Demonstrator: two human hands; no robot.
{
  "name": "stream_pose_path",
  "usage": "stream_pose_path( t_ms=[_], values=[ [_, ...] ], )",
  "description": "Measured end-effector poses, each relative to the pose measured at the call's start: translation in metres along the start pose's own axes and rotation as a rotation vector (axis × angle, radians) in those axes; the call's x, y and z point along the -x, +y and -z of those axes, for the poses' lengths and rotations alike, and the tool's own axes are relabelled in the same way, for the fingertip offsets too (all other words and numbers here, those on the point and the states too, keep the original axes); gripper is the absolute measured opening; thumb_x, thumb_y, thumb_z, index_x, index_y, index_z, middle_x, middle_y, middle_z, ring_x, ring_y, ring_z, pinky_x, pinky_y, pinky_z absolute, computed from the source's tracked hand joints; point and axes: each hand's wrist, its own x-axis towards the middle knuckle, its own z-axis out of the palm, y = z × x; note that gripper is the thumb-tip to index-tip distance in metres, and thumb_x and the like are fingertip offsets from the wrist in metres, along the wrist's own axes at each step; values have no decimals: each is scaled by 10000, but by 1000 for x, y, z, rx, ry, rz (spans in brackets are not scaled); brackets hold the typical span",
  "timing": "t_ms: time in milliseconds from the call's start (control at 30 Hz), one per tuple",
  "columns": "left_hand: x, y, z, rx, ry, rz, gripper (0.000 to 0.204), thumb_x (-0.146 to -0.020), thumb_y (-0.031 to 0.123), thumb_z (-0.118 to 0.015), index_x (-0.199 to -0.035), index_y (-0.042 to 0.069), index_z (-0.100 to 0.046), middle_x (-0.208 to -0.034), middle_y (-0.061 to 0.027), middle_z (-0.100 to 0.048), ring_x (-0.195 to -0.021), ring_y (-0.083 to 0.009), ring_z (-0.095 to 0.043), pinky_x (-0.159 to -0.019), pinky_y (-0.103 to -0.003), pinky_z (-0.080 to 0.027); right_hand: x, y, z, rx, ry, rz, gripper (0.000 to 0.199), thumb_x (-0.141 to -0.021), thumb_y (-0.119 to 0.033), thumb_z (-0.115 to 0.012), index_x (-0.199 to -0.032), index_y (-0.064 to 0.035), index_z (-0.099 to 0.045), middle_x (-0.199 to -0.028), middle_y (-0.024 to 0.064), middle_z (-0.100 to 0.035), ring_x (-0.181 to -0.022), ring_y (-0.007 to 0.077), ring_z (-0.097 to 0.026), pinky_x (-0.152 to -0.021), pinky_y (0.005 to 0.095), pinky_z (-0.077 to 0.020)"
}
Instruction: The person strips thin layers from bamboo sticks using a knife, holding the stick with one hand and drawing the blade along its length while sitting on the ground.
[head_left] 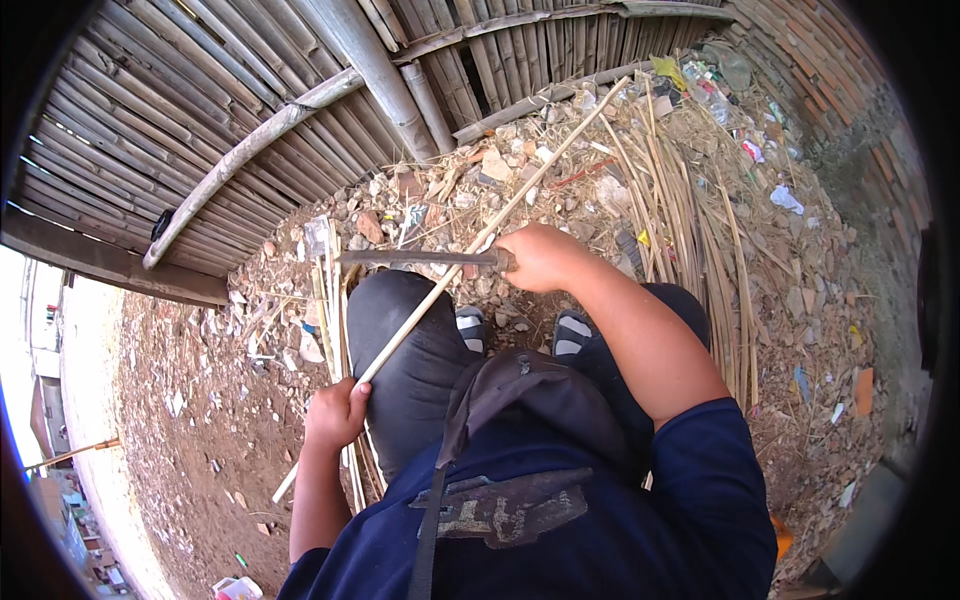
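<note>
Hands: left [335, 412] cane [470, 250] | right [540, 257] blade [420, 258] | strip pile [690, 200] beside

bamboo fence [200, 130] blocks ahead; bare dirt [190, 420] open leftward.

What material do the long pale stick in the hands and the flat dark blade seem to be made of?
The long pale stick looks like split bamboo or cane: straw-coloured, matt, straight and thin, like the strips lying on the ground. The flat dark blade appears to be metal, probably steel: dull grey, thin and straight-edged, without shine. Its handle is hidden in the right hand.
</note>
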Motion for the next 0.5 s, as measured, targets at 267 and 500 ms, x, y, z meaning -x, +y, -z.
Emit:
stream_pose_path(
  t_ms=[267, 500],
  values=[
    [-3, -4, 5, -25, -10, -7, 495, -1009, 451, -532, -750, 31, -566, -666, -235, -613, -665, -474, -620, -606, -545, -485, -25, 67, 3, -130, 151, -235, 410, -815, -252, -710, -1158, -31, -677, -1069, 200, -708, -1032, 371, -674, -912, 432, -542],
    [-9, -8, 3, -14, -8, -14, 494, -999, 441, -551, -738, 21, -557, -639, -246, -589, -647, -479, -609, -586, -541, -473, 1, 2, 5, 43, 20, -14, 349, -807, -230, -709, -1144, -140, -711, -1018, 186, -713, -965, 367, -683, -859, 460, -545]
  ],
)
